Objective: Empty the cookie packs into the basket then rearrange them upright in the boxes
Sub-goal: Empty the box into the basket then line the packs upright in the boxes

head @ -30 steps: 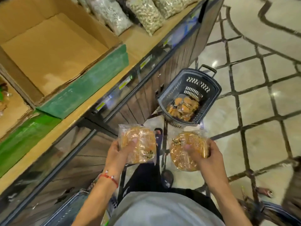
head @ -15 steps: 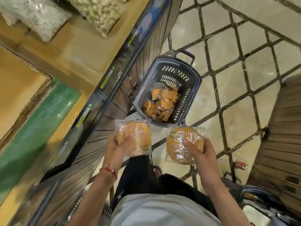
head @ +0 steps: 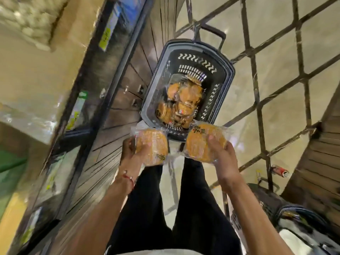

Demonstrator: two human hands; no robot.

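A dark plastic basket (head: 225, 78) stands on the tiled floor ahead of me, with several clear packs of orange cookies (head: 181, 102) heaped in its bottom. My left hand (head: 131, 151) grips one cookie pack (head: 153, 145) just short of the basket's near rim. My right hand (head: 223, 155) holds a second cookie pack (head: 203, 142) whose far corner overlaps that rim. Both packs are flat, clear-wrapped and face up. The boxes are out of view.
A wooden display shelf (head: 114, 115) with price labels runs along the left, bags of nuts (head: 27, 23) on top. A wooden unit (head: 320, 162) stands at right, with a red can (head: 279, 171) on the floor beside it. Another basket (head: 301, 223) sits near my right leg.
My view has swung down and right, away from the cardboard boxes on the shelf. Both hands, each still holding a pack, have come closer to the basket.
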